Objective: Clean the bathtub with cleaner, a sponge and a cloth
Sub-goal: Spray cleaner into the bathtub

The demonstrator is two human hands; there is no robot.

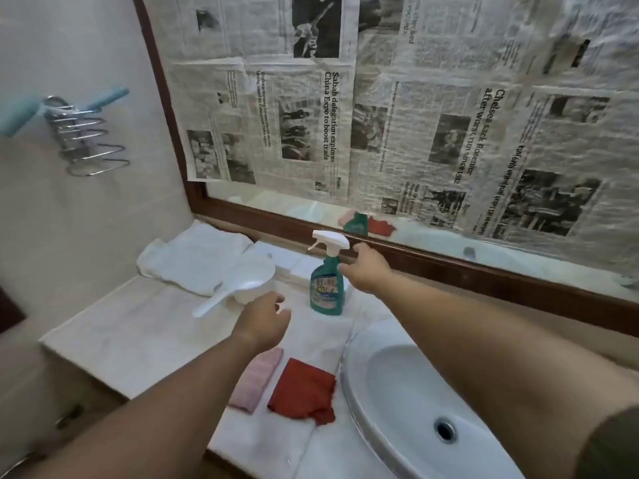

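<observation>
Just left of the right hand (368, 271) stands the cleaner bottle (326, 285), upright on the desk (121, 326), its long axis vertical and its trigger head uppermost. The right fingers (346, 270) are spread and unclosed at the bottle's shoulder, possibly touching it. The left hand (264, 318) is loosely curled and empty, and hovers slightly farther off. The pink sponge (257, 378) and red cloth (302, 388) lie nearer the person.
</observation>
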